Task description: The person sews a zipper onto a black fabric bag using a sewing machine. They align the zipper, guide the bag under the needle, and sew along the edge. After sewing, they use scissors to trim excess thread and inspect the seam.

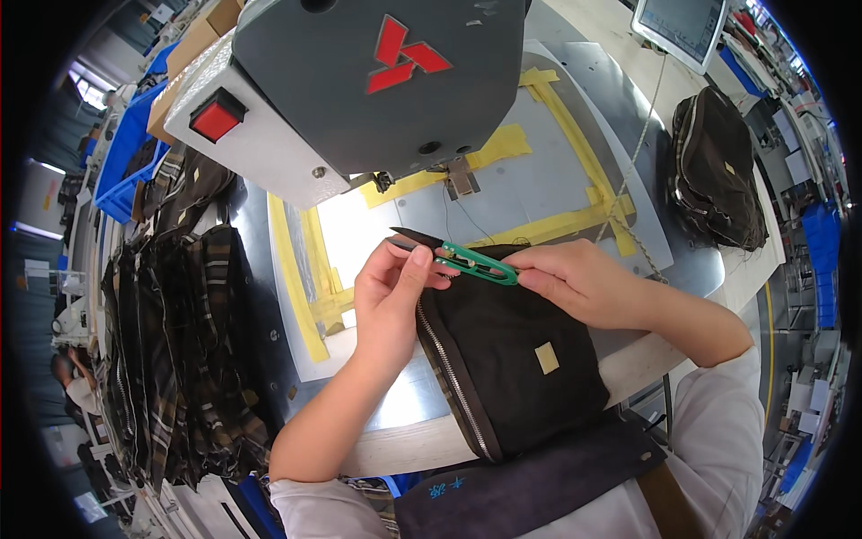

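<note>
Green thread snips [476, 262] with dark blades lie across the space between my two hands, above a dark fabric piece. My right hand [579, 283] pinches their rounded handle end. My left hand [395, 286] is closed with thumb and fingertips at the blade end, touching the snips. Under them rests the dark zippered fabric piece [521, 377], at the table's near edge and partly over my lap. A metal zipper [449, 377] runs down its left side, and a small pale yellow patch [546, 358] sits on its face.
A sewing machine head [386, 81] rises just ahead of my hands, over a plate edged with yellow tape [575, 223]. Dark and plaid fabric pieces [180, 350] are heaped at left. Another dark zippered piece [718, 171] lies right, below a screen [684, 29]. A cord [633, 153] hangs nearby.
</note>
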Demonstrator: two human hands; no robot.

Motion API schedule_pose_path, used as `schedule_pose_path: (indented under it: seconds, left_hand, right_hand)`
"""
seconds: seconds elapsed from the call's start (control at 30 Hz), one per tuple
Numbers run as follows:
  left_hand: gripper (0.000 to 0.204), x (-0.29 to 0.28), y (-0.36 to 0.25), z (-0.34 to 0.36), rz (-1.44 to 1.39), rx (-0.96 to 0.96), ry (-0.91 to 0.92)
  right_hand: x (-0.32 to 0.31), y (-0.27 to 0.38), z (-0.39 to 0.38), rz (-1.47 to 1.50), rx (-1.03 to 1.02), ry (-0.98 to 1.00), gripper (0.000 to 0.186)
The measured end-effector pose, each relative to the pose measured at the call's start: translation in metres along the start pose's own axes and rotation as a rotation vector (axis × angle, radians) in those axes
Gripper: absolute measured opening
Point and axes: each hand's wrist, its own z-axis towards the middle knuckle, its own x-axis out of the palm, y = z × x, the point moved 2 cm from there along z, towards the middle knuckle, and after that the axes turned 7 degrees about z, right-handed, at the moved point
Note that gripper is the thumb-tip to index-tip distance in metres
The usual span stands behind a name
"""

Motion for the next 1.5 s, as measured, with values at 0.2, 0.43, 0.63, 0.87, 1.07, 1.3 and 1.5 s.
schedule_pose_path:
  seconds: [0.2,0.43,0.63,0.87,1.07,1.3,1.5]
  left_hand:
    - [0.019,0.009,-0.005,-0.004,0.204,0.016,0.081]
    - [0.018,0.014,-0.007,-0.006,0.2,-0.071,0.111]
    - [0.017,0.015,-0.005,-0.01,0.361,0.084,0.062]
    - [0.018,0.01,-0.006,-0.01,0.616,0.243,0.02]
    - [0.013,0.009,-0.003,-0.004,0.116,0.045,0.2]
    - [0.011,0.005,-0.002,0.0,0.034,0.024,0.235]
    - [0.013,0.004,-0.002,0.001,0.04,-0.011,0.236]
  right_hand:
    - [-0.001,0.0,0.003,-0.049,-0.051,-0.028,0.022]
    - [0.007,-0.002,0.01,0.028,-0.078,-0.08,0.02]
    - [0.014,-0.004,0.018,0.125,0.05,-0.003,0.024]
    - [0.021,0.001,0.026,0.079,0.03,-0.016,0.025]
    - [0.003,-0.014,0.032,0.753,0.265,0.295,0.021]
    - [0.012,-0.019,0.033,0.596,0.133,0.231,0.021]
    - [0.012,-0.017,0.031,0.261,-0.135,0.131,0.011]
